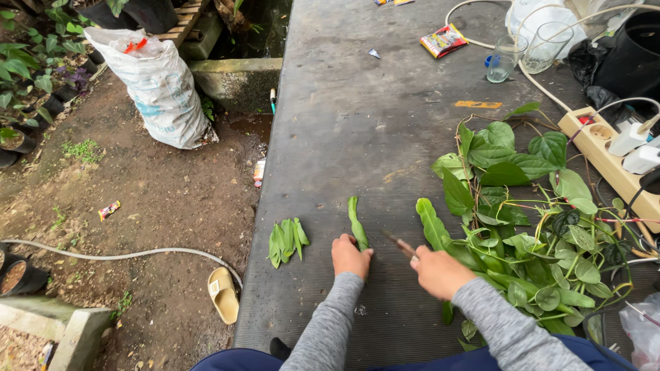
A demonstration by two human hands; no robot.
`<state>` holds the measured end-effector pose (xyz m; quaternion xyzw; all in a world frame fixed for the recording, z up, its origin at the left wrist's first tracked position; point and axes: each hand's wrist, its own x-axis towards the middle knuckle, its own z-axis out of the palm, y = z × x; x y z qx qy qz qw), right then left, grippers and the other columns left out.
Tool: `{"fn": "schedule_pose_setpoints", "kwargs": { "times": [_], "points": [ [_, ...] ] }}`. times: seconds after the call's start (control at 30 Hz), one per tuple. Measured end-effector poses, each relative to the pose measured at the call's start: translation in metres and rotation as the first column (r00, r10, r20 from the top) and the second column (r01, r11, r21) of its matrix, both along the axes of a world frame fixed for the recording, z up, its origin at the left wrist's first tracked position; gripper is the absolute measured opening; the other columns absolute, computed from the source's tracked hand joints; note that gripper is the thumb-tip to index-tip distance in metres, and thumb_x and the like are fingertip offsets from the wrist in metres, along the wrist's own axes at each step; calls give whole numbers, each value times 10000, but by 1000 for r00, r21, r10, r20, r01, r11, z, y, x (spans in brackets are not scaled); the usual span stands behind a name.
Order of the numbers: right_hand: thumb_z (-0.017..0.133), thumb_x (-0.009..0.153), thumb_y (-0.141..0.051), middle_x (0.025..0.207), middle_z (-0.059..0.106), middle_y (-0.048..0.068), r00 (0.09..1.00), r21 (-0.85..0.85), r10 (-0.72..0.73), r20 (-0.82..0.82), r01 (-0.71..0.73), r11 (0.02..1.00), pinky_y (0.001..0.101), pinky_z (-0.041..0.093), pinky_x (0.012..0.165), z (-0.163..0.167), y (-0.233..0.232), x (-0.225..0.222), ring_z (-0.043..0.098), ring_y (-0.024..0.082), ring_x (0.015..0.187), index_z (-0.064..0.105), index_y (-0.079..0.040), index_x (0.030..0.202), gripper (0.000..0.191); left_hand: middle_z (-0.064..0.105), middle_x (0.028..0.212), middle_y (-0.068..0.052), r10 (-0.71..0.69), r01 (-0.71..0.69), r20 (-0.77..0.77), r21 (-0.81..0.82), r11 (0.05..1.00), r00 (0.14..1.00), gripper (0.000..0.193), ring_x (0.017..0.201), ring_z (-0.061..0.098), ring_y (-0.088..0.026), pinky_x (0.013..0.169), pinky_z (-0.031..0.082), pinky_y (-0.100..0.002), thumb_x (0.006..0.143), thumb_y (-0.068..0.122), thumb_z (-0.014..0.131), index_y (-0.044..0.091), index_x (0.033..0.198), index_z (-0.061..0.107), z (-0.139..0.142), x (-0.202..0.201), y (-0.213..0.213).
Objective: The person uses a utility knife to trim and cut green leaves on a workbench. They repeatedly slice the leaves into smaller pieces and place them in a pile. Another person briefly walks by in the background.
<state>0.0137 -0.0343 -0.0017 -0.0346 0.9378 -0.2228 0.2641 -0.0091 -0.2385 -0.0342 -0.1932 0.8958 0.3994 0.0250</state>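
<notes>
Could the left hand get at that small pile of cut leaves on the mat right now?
Probably yes: the small leaf pile lies just beside the left hand on bare mat, though that hand pins a folded leaf.

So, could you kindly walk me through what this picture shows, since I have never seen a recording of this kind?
There is no machine here: a person wears a camera on the head, so the one picture looks down at their own two hands in grey sleeves. They work at a dark ribbed mat. The left hand pins a long green leaf to it. The right hand grips a thin tool, probably a knife, though it is blurred. A small stack of cut leaves lies left, a big pile of leafy cuttings right. Farther off stand two glasses and a power strip.
</notes>
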Motion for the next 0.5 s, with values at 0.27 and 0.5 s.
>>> {"fn": "schedule_pose_setpoints", "kwargs": {
  "times": [0.27,0.5],
  "points": [
    [436,1058,-350,646,674,118,989,-36,-125,81,128,991,423,558,561,43,0,-3,645,243,484,560,-37,1082,337,633,1122,-94,-25,23,66,36,999,997,441,1055,644,-285,930,548,-406,788,82,835,50,1149,584,6,9,4],
    [427,1058,-346,698,697,142,986,-7,-138,93,139,990,449,566,630,39,1,-6,683,288,568,550,-52,1099,322,671,1086,-61,-68,66,16,102,993,998,241,984,687,-256,885,565,-383,849,46,737,67,1084,690,0,4,3]
  ]
}}
